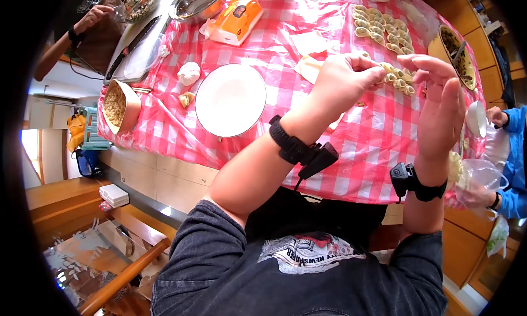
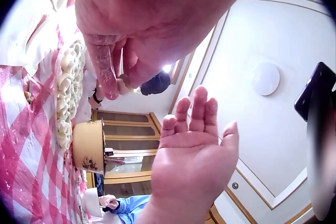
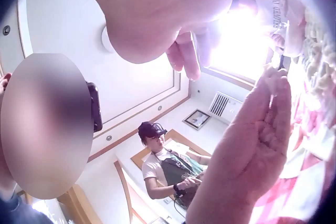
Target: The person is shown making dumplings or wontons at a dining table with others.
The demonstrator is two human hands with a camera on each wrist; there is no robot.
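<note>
In the head view, my left hand (image 1: 343, 80) is raised over the table with thumb and fingers pinched together at their tips. A small pale doughy piece (image 3: 273, 81) shows between those tips in the right wrist view; its exact shape I cannot tell. My right hand (image 1: 441, 113) is up to the right, apart from the left, palm exposed and fingers relaxed with nothing in them, as the left wrist view also shows. Pale wrappers (image 1: 309, 69) lie just left of my left hand. Folded wontons (image 1: 399, 82) sit in rows beyond both hands, with more wontons (image 1: 379, 25) farther back.
A white plate (image 1: 230, 99) rests left on the checked tablecloth (image 1: 181, 135), near a garlic bulb (image 1: 189, 73) and an orange pack (image 1: 236, 22). A knife (image 1: 129, 49) lies at far left. A filling pot (image 1: 436, 48) stands right. Other people's hands (image 1: 497, 117) are at the edges.
</note>
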